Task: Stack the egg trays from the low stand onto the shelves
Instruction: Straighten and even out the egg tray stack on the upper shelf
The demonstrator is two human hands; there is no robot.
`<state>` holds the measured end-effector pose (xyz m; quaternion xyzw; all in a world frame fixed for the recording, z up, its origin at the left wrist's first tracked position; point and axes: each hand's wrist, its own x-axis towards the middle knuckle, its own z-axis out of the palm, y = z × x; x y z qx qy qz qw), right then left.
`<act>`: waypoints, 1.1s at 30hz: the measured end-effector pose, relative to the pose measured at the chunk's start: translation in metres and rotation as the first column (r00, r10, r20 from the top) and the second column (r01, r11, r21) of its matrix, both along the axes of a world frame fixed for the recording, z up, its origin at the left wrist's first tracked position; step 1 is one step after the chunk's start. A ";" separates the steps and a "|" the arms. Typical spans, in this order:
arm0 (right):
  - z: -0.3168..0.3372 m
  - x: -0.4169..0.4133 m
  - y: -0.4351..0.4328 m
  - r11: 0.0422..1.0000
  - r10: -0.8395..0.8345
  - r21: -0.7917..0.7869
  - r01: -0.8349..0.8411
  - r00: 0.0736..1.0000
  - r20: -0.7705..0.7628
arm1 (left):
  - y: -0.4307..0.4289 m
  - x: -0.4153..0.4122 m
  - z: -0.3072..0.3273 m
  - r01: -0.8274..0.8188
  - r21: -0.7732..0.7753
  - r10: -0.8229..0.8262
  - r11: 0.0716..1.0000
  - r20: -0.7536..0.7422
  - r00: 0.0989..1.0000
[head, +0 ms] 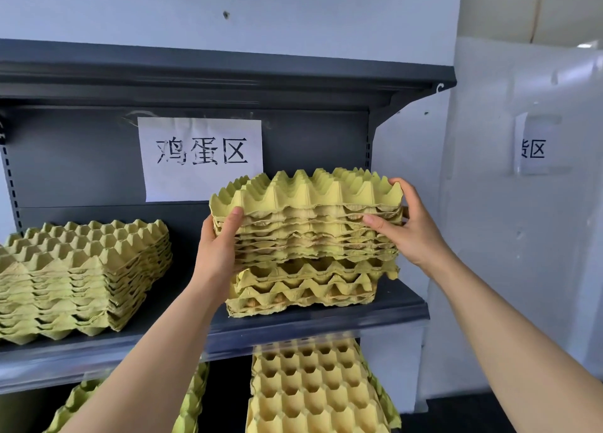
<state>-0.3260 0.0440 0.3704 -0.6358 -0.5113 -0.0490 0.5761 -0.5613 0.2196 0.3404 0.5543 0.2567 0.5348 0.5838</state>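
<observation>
Both hands grip the yellow-green pulp tray bundle (pixel 306 217): left hand (pixel 218 246) clamps its near-left corner, right hand (pixel 404 223) its right edge. It's right over a shorter pile (pixel 303 292) at the right end of the shelf (pixel 326 323), near the front lip. Bare shelf separates it from the taller left pile (pixel 81 276). More trays (pixel 313 390) sit below.

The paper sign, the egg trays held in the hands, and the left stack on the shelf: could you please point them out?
paper sign (pixel 204 151), head view, on its middle character.
held egg trays (pixel 306 230), head view, middle of the front side.
left stack (pixel 81 279), head view, middle of the stack.
</observation>
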 end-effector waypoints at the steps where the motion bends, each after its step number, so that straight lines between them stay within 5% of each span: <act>1: 0.002 -0.004 -0.003 1.000 -0.016 0.002 0.016 1.000 0.020 | 0.002 -0.002 -0.001 0.003 -0.002 -0.003 1.000 0.016 1.000; 4: 0.002 -0.018 -0.009 0.999 -0.046 0.008 0.046 0.996 0.070 | 0.006 -0.005 0.004 0.021 -0.006 -0.021 1.000 0.039 0.999; 15: -0.025 -0.049 -0.007 0.984 -0.162 0.082 0.157 0.985 0.063 | -0.018 0.013 0.008 -0.175 -0.039 0.146 0.984 -0.392 0.908; 19: -0.029 -0.047 -0.011 0.989 -0.142 0.058 0.136 0.982 0.126 | -0.069 0.028 0.001 -0.050 0.027 0.057 0.998 -0.442 0.895; 25: -0.030 -0.020 -0.018 0.999 0.028 -0.022 -0.025 0.984 0.176 | -0.107 0.072 -0.001 0.075 -0.062 -0.091 0.995 -0.339 0.936; 33: -0.014 0.037 -0.028 0.947 0.316 -0.164 -0.275 0.889 0.333 | -0.130 0.104 0.024 -0.123 -0.283 0.090 0.951 -0.126 0.988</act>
